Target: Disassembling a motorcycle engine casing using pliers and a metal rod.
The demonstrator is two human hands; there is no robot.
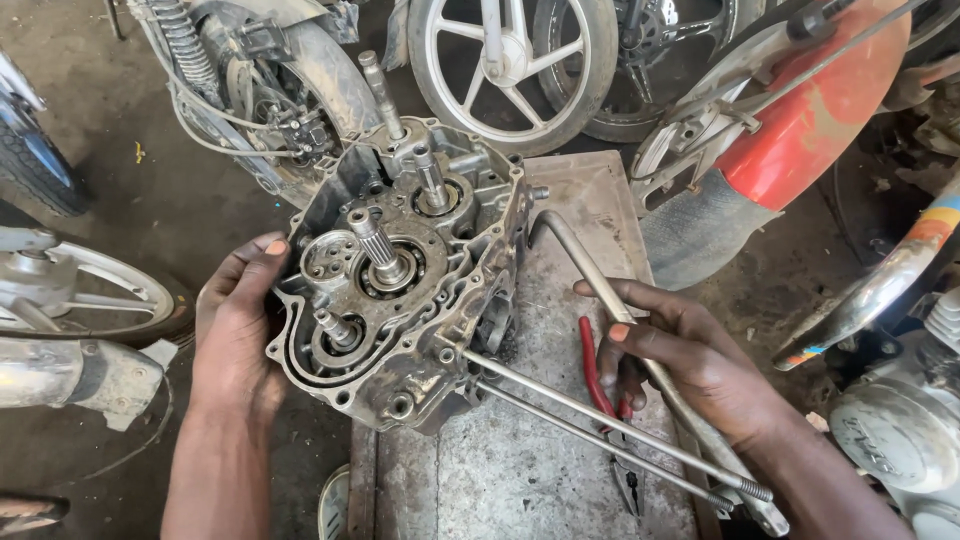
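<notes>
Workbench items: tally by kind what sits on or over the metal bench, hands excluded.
Engine crankcase: 1
Long studs sticking out of it: 2
Bent lever rod: 1
Red-handled pliers: 1
Total: 5

head view | worn on the person's head | faces steeply down | close over grey metal workbench [590,215] | its far edge lies toward frame top
</notes>
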